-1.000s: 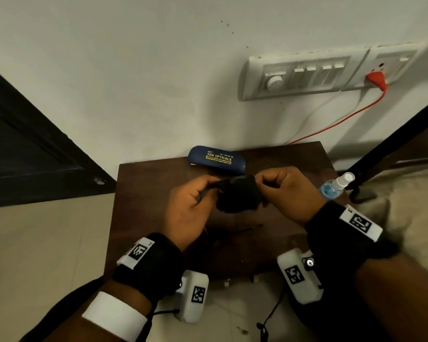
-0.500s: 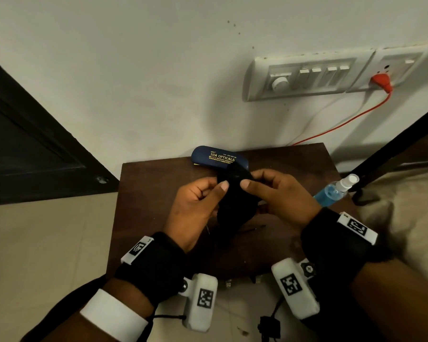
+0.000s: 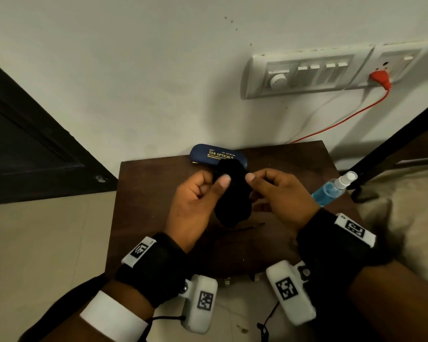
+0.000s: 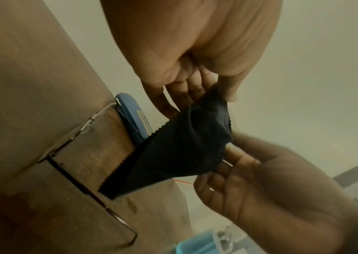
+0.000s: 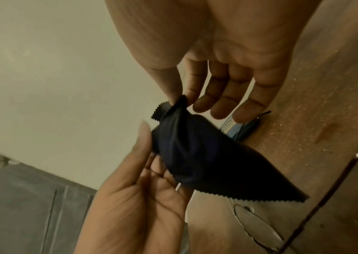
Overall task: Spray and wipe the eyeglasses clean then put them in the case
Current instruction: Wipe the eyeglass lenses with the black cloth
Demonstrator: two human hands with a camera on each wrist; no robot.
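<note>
Both hands hold a black cleaning cloth point(image 3: 232, 198) above the brown table point(image 3: 146, 206). My left hand point(image 3: 218, 183) pinches its upper left part and my right hand point(image 3: 253, 180) pinches a top corner between thumb and forefinger, so the cloth point(image 5: 206, 154) hangs down between them. The thin-framed eyeglasses point(image 4: 71, 137) lie unfolded on the table under the hands; one lens point(image 5: 256, 226) shows in the right wrist view. A shut blue case point(image 3: 218, 155) with gold lettering lies at the table's back edge. The blue spray bottle point(image 3: 331, 190) lies at the right edge.
The small table stands against a white wall with a switch panel point(image 3: 307, 72) and a red plug and cord point(image 3: 381, 79). A dark door point(image 3: 22, 149) is at the left. Beige bedding point(image 3: 405, 213) lies to the right.
The cloth was bunched sideways between the hands; now it hangs downward, pinched at its top. Both hands have shifted slightly toward the case.
</note>
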